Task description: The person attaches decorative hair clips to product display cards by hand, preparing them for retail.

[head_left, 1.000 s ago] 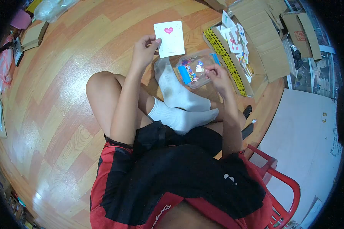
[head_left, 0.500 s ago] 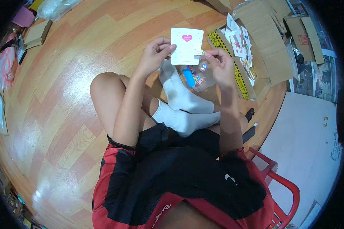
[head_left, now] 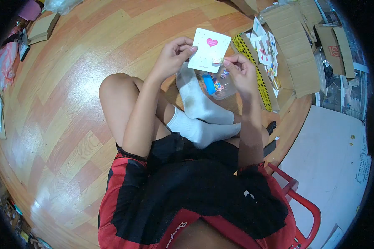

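My left hand point(head_left: 175, 57) pinches the left edge of a white card point(head_left: 205, 43) printed with a pink heart. Thumb and fingers of my right hand point(head_left: 242, 74) are closed on a small pale, yellowish trinket point(head_left: 217, 61), which overlaps the card's lower right part; its exact kind is too small to make out. Below the card, a clear plastic container point(head_left: 229, 92) holds a blue piece point(head_left: 209, 84) and several small colourful trinkets point(head_left: 220, 87). The card and my right hand hide part of the container.
To the right stands an open cardboard box point(head_left: 274, 97) with yellow-and-black tape point(head_left: 253, 68) and several printed cards point(head_left: 264, 50). My socked feet point(head_left: 199, 103) are crossed on the wooden floor point(head_left: 62, 124). A red chair point(head_left: 307, 203) and a white board point(head_left: 328, 145) are at the right.
The card has tilted clockwise and shifted slightly right, with both hands moving along. The trinket stays in my right fingers against the card's lower right part.
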The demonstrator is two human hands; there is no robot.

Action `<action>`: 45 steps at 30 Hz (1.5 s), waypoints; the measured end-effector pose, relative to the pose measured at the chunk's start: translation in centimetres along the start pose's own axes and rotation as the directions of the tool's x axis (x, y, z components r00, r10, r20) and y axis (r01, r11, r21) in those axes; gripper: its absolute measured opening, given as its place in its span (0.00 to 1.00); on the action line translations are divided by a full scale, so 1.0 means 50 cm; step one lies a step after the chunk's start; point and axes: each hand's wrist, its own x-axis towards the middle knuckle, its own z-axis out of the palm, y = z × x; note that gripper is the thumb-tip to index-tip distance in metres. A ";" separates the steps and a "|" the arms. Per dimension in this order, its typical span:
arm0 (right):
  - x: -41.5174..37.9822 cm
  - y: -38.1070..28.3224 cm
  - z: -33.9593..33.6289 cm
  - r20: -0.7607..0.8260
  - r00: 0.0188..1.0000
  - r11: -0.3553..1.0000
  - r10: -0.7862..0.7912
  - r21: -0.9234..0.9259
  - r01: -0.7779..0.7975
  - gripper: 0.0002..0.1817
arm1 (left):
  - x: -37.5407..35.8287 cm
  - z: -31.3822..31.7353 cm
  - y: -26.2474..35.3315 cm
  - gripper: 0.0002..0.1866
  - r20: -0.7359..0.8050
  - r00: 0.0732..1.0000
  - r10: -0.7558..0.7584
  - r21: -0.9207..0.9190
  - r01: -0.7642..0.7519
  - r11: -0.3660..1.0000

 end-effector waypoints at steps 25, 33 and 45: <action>0.016 0.008 0.008 -0.117 0.973 0.979 -0.201 -0.061 0.195 0.05 | 0.001 0.036 -0.015 0.08 -0.058 0.997 0.052 -0.053 -0.055 0.997; 0.012 0.004 0.009 -0.123 0.962 0.967 -0.243 -0.110 0.230 0.05 | 0.001 0.035 -0.013 0.09 -0.077 0.996 0.054 -0.038 -0.057 0.998; -0.007 0.015 0.038 -0.251 0.962 0.944 -0.105 0.280 0.176 0.13 | -0.002 0.033 -0.002 0.10 -0.134 0.991 -0.003 -0.099 -0.010 0.995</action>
